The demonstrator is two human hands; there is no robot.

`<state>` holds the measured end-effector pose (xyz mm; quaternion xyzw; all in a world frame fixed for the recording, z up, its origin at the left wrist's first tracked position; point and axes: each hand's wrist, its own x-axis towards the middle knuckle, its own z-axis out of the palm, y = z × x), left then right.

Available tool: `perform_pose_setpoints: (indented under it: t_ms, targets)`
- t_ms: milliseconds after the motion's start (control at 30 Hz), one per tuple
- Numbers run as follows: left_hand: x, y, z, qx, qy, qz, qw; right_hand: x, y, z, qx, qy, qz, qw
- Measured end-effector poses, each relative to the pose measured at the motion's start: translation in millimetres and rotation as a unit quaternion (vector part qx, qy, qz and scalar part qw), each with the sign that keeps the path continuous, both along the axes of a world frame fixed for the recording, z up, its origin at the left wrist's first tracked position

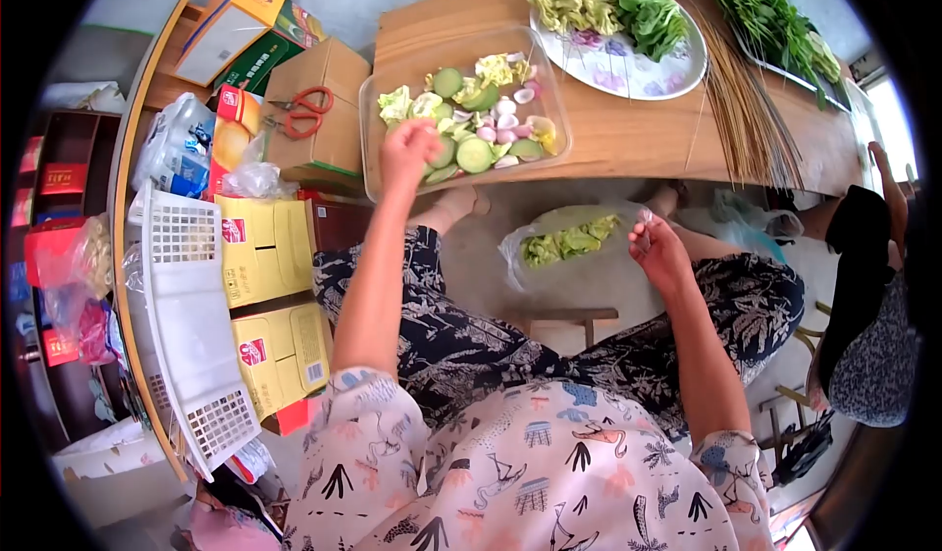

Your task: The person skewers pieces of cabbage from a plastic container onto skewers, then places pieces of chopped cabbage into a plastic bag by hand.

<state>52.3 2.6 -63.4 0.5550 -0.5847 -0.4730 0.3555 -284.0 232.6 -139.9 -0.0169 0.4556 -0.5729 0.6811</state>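
A clear plastic tub (371, 149) on the wooden table holds round green vegetable slices (475, 155), pinkish-white bulb pieces (506, 121) and pale leafy pieces (395, 105). Over its left side hovers my left hand (408, 151), fingers curled together; whatever they may hold is hidden. My right hand (661, 255) is raised above my right thigh, its fingers closed. Something small and pale shows at those fingertips, too small to name. Between my legs, below the table edge, lies a plastic bag (512, 257) with yellow-green leaves (569, 242) on it.
A floral oval plate (628, 78) of leafy bundles, many thin sticks (746, 109) and a tray of greens (775, 26) sit on the table. Red-handled scissors (307, 112) rest on a cardboard box (329, 70) at left, near a white plastic basket (186, 306). Another person's leg (854, 237) is at right.
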Motion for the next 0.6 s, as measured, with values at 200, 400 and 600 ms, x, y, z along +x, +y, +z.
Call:
perform_pose_setpoints:
  t_ms: [200, 400, 600]
  targets:
    - [24, -92, -54, -0.179, -0.244, 0.071, 0.950, 6, 0, 1, 0.006, 0.014, 0.003, 1.000]
    - [17, -110, -66, -0.099, -0.363, -0.022, 0.926, 7, -3, 3, 0.027, 0.033, 0.004, 0.999]
    - [63, -136, -54, 0.011, -0.126, 0.088, 0.988, 12, -5, 1, 0.044, 0.042, 0.012, 0.998]
